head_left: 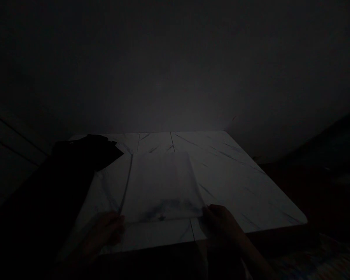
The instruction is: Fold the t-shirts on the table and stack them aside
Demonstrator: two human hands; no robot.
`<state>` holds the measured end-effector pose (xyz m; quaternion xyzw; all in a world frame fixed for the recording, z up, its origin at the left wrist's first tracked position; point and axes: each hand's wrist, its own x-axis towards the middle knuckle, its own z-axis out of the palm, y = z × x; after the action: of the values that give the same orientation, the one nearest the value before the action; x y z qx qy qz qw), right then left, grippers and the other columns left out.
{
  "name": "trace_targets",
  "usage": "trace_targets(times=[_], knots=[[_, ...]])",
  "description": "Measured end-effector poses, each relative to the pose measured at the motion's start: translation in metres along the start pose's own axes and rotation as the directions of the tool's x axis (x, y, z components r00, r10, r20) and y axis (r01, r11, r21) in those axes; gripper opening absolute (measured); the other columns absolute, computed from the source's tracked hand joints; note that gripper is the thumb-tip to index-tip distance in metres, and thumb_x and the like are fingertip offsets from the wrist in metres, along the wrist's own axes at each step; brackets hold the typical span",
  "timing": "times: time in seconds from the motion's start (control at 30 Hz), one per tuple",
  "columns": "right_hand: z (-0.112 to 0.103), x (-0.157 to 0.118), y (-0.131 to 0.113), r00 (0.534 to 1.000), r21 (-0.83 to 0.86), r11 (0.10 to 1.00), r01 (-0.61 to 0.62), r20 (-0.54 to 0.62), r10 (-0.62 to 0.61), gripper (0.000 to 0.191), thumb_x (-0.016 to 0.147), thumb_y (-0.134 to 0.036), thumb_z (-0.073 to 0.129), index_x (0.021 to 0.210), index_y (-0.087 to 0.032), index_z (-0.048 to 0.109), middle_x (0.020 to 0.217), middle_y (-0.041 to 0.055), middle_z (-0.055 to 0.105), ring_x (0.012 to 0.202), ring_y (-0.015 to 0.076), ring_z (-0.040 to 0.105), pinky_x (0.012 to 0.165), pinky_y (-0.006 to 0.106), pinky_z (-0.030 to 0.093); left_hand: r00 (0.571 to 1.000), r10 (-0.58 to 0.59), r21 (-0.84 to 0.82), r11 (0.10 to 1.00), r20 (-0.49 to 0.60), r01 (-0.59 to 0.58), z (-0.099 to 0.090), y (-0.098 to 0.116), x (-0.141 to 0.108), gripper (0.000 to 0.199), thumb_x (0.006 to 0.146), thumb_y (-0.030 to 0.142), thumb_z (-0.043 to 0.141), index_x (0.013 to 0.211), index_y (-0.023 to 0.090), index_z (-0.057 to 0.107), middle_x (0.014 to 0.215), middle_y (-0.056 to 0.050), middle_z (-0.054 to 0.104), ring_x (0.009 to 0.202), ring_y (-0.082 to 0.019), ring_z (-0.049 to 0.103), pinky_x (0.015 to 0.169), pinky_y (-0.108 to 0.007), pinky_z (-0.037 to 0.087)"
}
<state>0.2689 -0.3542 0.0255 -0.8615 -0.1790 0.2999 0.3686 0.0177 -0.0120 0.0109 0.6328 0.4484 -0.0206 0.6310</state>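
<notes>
The room is dim. A pale rectangular cloth [161, 186] lies flat or nearly flat on a white marble-patterned table [239, 186], its near edge slightly blurred. My left hand [103, 233] is at the cloth's near left corner, and my right hand [221, 223] is at its near right corner. Both seem to pinch the cloth. A dark folded cloth or garment [87, 151] lies on the table's far left corner, beyond my left hand.
A bare grey wall [169, 77] stands behind the table. Dark panelled furniture [8, 163] fills the left side. Dim patterned fabric [309, 260] lies low at the right, below the table's rounded corner.
</notes>
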Motion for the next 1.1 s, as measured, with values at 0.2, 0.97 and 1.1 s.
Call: trace_targets(times=[0.2,0.97,1.1], knots=[[0.001,0.004,0.006,0.998,-0.177,0.984,0.024,-0.052,-0.034,0.058,0.085,-0.069,0.038,0.061,-0.021,0.060,0.064,0.0076,0.068,0.065,0.0214,0.062,0.056,0.031,0.037,0.996,0.067,0.005,0.998,-0.064,-0.067,0.010,-0.008,0.000,0.062,0.047,0.075,0.078,0.062,0.023,0.047,0.053,0.002,0.057,0.045,-0.014,0.054,0.045,-0.027,0.043],[0.081,0.060,-0.054,0.727,-0.626,0.498,0.600,0.167,-0.666,0.072,0.102,-0.057,0.041,0.161,-0.020,0.022,0.164,0.0130,0.024,0.152,0.0351,0.023,0.122,0.060,0.021,0.450,0.689,0.760,-0.227,0.567,-0.609,0.087,0.045,0.067,0.064,0.104,0.043,0.037,0.162,0.028,0.016,0.167,-0.008,0.025,0.153,-0.029,0.024,0.125,-0.056,0.009],[0.067,0.059,-0.053,0.792,-0.646,0.549,0.529,0.145,-0.593,0.079,0.099,-0.063,0.042,0.161,-0.019,0.023,0.164,0.0149,0.021,0.152,0.0393,0.021,0.120,0.064,0.022,0.408,0.728,0.763,-0.240,0.551,-0.601,0.082,0.044,0.073,0.062,0.104,0.045,0.038,0.161,0.029,0.020,0.165,-0.008,0.031,0.151,-0.028,0.030,0.125,-0.054,0.011]])
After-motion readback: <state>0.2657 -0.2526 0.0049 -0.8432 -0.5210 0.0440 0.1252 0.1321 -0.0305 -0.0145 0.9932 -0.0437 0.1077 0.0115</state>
